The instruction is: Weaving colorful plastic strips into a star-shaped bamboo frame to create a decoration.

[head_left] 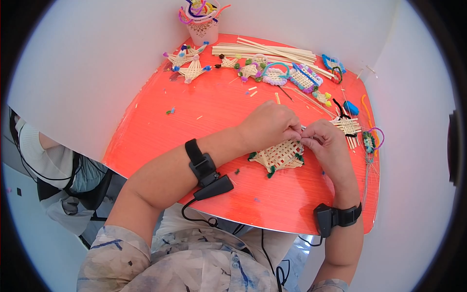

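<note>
A woven piece of pale flat strips (pixel 279 156), with dark green fuzzy stem wrapped at its corners, lies on the red table in front of me. My left hand (pixel 272 124) reaches over its far edge, thumb and fingers pinched together. Beside it, my right hand (pixel 327 140) pinches at the upper right corner of the same piece. The fingertips of both hands nearly meet there. A small pale bit shows between them, too small to make out. My fingers hide the far corners of the weave.
Loose pale strips (pixel 262 50) lie across the back of the red table (pixel 160 131). Finished woven stars (pixel 193 71) and fuzzy-edged pieces (pixel 304 78) stand near them. A pot of coloured fuzzy stems (pixel 203 32) is at the back left. Right of my hand lies another weave (pixel 347 126).
</note>
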A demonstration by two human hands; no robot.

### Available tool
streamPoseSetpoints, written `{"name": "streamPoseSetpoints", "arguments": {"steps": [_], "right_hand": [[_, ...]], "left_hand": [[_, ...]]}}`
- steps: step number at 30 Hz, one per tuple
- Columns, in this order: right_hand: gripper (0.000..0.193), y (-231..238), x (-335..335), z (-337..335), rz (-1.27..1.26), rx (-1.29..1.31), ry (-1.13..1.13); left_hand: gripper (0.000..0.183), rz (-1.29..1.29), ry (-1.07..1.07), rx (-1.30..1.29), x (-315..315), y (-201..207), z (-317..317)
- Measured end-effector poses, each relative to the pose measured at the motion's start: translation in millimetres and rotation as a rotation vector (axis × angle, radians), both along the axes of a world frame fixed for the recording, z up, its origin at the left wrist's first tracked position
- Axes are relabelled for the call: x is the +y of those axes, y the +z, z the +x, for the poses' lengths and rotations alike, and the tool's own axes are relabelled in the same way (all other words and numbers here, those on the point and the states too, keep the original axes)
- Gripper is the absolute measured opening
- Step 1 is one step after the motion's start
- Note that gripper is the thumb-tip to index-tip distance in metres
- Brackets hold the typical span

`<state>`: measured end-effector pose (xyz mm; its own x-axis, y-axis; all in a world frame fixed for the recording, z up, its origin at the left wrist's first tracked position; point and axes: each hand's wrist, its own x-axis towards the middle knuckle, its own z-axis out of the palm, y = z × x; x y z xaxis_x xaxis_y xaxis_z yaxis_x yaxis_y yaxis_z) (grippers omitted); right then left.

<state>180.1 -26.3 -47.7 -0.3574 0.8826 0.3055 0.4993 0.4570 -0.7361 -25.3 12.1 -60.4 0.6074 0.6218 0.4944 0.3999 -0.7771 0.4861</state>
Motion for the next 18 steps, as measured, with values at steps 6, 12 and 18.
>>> {"name": "streamPoseSetpoints", "arguments": {"steps": [6,12,18], "right_hand": [[0.013,4.6,-4.7,-9.3,-0.137,0.147,-0.063],[0.013,14.0,-5.1,-6.3,0.045,-0.116,0.065],[0.010,11.7,-6.1,-8.3,0.030,-0.059,0.074]], "left_hand": [[0.015,-0.021,0.000,0.011,0.0,1.2,-1.0],[0.019,-0.125,0.021,0.037,-3.2,8.7,-0.1],[0.021,-0.175,0.003,-0.017,-0.4,6.1,1.5]]}}
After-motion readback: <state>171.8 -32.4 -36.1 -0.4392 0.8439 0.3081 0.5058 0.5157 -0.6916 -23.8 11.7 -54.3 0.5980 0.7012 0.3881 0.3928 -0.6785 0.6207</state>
